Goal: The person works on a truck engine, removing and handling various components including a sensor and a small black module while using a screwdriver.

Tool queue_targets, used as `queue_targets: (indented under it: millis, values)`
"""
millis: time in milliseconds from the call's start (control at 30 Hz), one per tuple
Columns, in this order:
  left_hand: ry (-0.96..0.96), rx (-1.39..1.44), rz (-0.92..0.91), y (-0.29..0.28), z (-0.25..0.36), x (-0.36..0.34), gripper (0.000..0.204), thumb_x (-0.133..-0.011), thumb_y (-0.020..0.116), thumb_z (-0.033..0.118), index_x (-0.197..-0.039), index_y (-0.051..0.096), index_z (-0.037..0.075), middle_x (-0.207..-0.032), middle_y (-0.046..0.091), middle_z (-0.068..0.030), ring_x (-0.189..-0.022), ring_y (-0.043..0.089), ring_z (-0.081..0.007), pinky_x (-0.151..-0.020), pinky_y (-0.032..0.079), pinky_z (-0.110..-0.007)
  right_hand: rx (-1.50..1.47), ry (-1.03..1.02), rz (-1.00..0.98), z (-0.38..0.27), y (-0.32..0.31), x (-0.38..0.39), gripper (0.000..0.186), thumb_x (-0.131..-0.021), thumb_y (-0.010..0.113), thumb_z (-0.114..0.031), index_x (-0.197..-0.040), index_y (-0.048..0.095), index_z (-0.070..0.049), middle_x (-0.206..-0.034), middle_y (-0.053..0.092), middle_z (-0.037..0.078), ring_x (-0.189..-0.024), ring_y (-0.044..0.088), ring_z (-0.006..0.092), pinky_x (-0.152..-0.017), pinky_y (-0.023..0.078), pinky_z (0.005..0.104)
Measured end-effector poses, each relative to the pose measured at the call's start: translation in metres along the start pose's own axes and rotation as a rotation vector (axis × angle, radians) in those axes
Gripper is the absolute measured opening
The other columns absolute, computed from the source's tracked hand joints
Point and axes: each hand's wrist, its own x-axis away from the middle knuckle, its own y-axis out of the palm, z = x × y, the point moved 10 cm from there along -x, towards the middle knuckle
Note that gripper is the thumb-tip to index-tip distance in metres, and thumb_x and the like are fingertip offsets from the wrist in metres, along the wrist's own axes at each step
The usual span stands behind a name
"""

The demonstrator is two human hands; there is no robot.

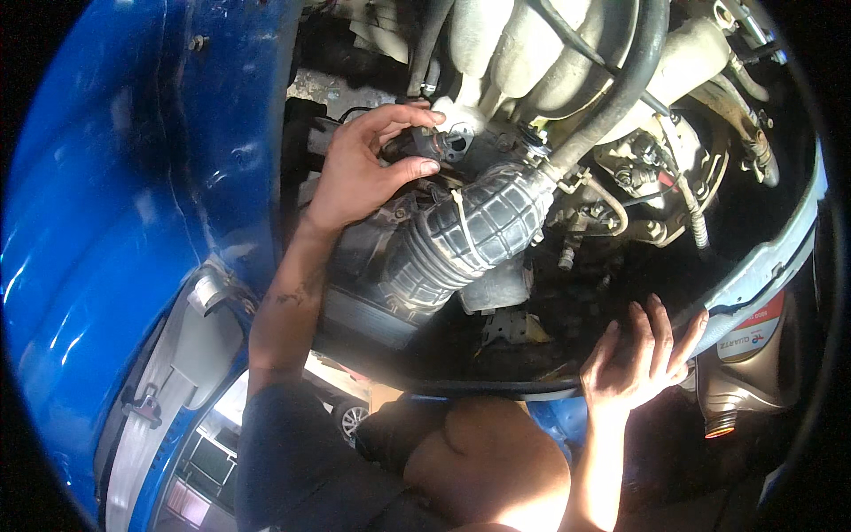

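My left hand reaches over the far left of the engine bay. Its thumb and fingers close around a dark round fitting with a pale flanged end, next to a light metal housing. I cannot tell whether the fitting is loose or attached. A ribbed black air intake hose with a clamp at its upper end runs just right of that wrist. On the near right, my right hand rests with spread fingers against the front edge of the bay, holding nothing.
Pale intake manifold pipes and a thick black hose cross the top. Small hoses and connectors crowd the right of the bay. A bronze oil bottle stands beyond the front edge. A blue body panel fills the left.
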Motion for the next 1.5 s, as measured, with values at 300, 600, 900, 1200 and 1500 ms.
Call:
queue_targets:
  millis: [300,600,900,1200,1500]
  values:
    - [-0.097,0.116,-0.033,0.002,-0.010,0.000,0.041,-0.074,0.075,0.002,-0.111,0.058,-0.001,-0.108,0.064,-0.0111,-0.103,0.059,-0.0169,-0.093,0.045,-0.031,0.015,-0.018,-0.028,-0.004,0.003,-0.002,0.021,-0.079,0.060,-0.015,-0.096,0.066,-0.004,-0.110,0.062,0.012,-0.125,0.036,0.0534,-0.103,0.027,0.0585]
    - [-0.080,0.280,-0.076,0.008,-0.007,-0.002,0.041,-0.077,0.072,0.001,-0.114,0.054,-0.001,-0.114,0.061,-0.0144,-0.105,0.058,-0.0190,-0.094,0.047,-0.031,0.023,-0.008,-0.010,-0.003,0.001,-0.001,0.020,-0.078,0.060,-0.014,-0.095,0.066,-0.004,-0.110,0.063,0.012,-0.125,0.035,0.0527,-0.103,0.026,0.0568]
    - [0.066,0.263,-0.068,0.005,0.001,-0.001,0.038,-0.073,0.071,-0.006,-0.108,0.058,0.001,-0.114,0.061,-0.0124,-0.116,0.053,-0.0200,-0.099,0.043,-0.035,0.015,-0.025,-0.001,-0.005,0.001,-0.002,0.019,-0.077,0.060,-0.013,-0.093,0.067,-0.004,-0.108,0.063,0.012,-0.125,0.035,0.0529,-0.103,0.026,0.0564]
    - [0.337,-0.694,0.252,-0.020,0.037,0.005,0.040,-0.061,0.073,-0.004,-0.098,0.063,0.006,-0.107,0.064,-0.0074,-0.108,0.056,-0.0288,-0.094,0.044,-0.038,0.021,-0.051,0.003,-0.007,0.002,-0.002,0.019,-0.078,0.060,-0.014,-0.093,0.067,-0.003,-0.106,0.064,0.012,-0.124,0.035,0.0537,-0.104,0.026,0.0600]
    - [0.265,-0.634,0.077,0.005,0.029,-0.004,0.038,-0.061,0.076,0.000,-0.097,0.067,0.006,-0.104,0.062,-0.0090,-0.101,0.061,-0.0245,-0.086,0.049,-0.032,0.022,-0.054,-0.009,-0.008,0.003,-0.002,0.020,-0.079,0.059,-0.016,-0.093,0.066,-0.003,-0.107,0.063,0.013,-0.124,0.036,0.0536,-0.104,0.025,0.0615]
